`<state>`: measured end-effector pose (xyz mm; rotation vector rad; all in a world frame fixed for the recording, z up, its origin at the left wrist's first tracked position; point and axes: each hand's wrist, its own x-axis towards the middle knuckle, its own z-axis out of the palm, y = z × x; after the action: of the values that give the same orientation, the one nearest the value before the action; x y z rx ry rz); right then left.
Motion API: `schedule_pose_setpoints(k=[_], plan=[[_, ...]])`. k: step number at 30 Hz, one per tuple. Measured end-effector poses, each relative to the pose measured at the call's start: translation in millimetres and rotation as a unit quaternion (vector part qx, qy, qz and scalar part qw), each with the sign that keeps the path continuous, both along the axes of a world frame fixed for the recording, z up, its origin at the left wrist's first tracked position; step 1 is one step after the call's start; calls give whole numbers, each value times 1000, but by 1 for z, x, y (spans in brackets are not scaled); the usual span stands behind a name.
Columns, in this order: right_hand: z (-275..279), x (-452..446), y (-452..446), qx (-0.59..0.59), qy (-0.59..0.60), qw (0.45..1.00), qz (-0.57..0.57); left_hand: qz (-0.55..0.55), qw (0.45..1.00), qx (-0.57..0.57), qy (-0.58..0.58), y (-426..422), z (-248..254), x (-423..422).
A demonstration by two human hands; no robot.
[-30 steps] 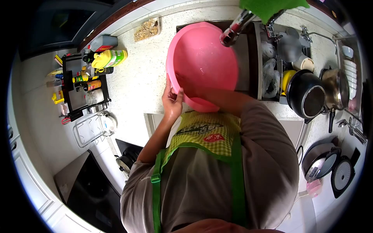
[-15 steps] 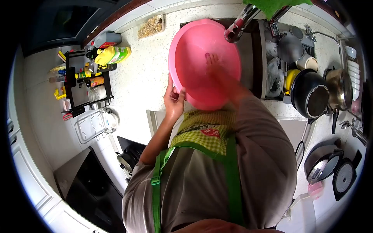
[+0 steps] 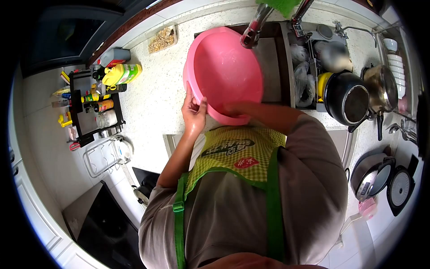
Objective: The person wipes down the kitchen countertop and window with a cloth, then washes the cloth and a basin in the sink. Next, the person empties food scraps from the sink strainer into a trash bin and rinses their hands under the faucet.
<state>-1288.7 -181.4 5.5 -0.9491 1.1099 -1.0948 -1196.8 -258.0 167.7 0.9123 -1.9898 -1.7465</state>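
Note:
A large pink basin [image 3: 228, 67] is tilted over the sink [image 3: 271, 67], its inside wet and facing up. My left hand [image 3: 194, 114] grips the basin's left rim, with the thumb on the near side and the fingers round the outside. My right hand [image 3: 230, 109] is down inside the basin at its near wall. Its fingers are blurred and dark against the pink, so whether they hold anything is hidden. The faucet [image 3: 251, 36] reaches over the basin's far right edge.
Right of the sink, a rack holds a black pot [image 3: 347, 98], a steel pan [image 3: 380, 89] and plastic bags [image 3: 303, 85]. At the left are a yellow bottle [image 3: 122, 74] and a black bottle shelf [image 3: 80, 107]. A container of grains [image 3: 162, 39] lies behind.
My right hand has moved from the middle of the basin, where its fingers were spread half a second ago, to the near wall. My left hand keeps its grip on the rim.

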Motion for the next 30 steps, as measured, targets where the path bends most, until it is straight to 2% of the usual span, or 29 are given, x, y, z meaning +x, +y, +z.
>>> schedule_pose_setpoints(k=[3,6,7,9,11,13,14,15,16,19,22,25,28,30], plan=[[-36,-22,29,-65,49,993,85,-4,999,-46,-27,-9,-7,5],[-81,-52,57,-147,215,956,132,-3,999,-33,-42,-13,-6,8],[-91,-70,63,-154,378,898,166,-2,998,-35,-44,-14,-6,9],[-121,-109,66,-158,527,813,193,-2,999,-12,-43,-15,-8,11],[-178,-141,51,-137,384,911,-66,-13,998,-9,-67,-17,-5,13],[-167,-150,42,-119,296,929,-188,-4,999,-5,-41,-16,-6,10],[-155,-152,42,-178,517,824,-149,2,999,-4,-43,-18,-8,13],[-134,-154,41,-228,706,654,-147,-2,999,-3,-52,-20,-10,16],[-122,-148,44,-221,727,643,-96,-8,998,-3,-58,-22,-12,16],[-108,-96,54,-167,537,825,54,-6,999,2,-47,-22,-11,12],[-83,-42,52,-171,350,917,85,-13,999,16,-47,-20,-6,7],[-53,-34,51,-165,262,947,80,-20,999,20,-44,-22,-7,5],[-20,-69,52,-16,335,937,99,-20,997,4,-68,-20,-1,3],[-61,-85,39,51,421,902,76,-24,997,10,-69,-21,-2,5]])
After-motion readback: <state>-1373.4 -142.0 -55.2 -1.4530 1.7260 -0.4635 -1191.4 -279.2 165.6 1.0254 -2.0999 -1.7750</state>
